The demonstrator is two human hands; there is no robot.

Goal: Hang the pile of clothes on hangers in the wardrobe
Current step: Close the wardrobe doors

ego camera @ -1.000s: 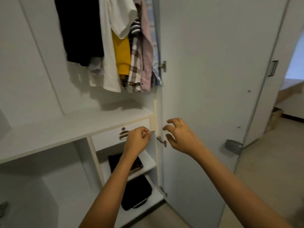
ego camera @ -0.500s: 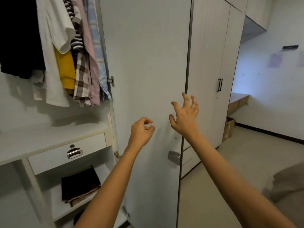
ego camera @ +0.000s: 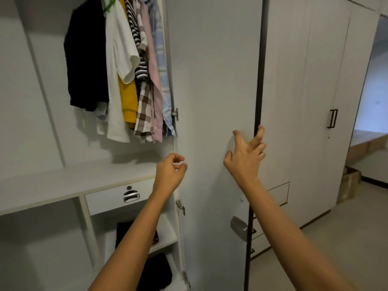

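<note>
Several garments hang at the top of the open wardrobe: a black top (ego camera: 87,59), a white T-shirt (ego camera: 117,66), a yellow one (ego camera: 128,99), a checked shirt (ego camera: 144,114) and a pink shirt (ego camera: 154,85). The open wardrobe door (ego camera: 212,85) stands in the middle of the view. My right hand (ego camera: 245,158) is on its inner face, fingers spread and bent, the index fingertip reaching the door's dark edge. In front of the door's hinge side, my left hand (ego camera: 170,175) hovers with curled fingers and holds nothing. No pile of clothes or free hanger shows.
Below the rail are a white shelf (ego camera: 69,183), a drawer (ego camera: 117,198) with a metal handle and dark folded items (ego camera: 155,271) in the lower compartments. Closed wardrobe doors (ego camera: 310,101) continue right. A cardboard box (ego camera: 349,181) sits on the floor by a doorway.
The view has swung back left and up. My right hand has reached the door's outer edge. My left hand left the drawer handle and stays curled in the air.
</note>
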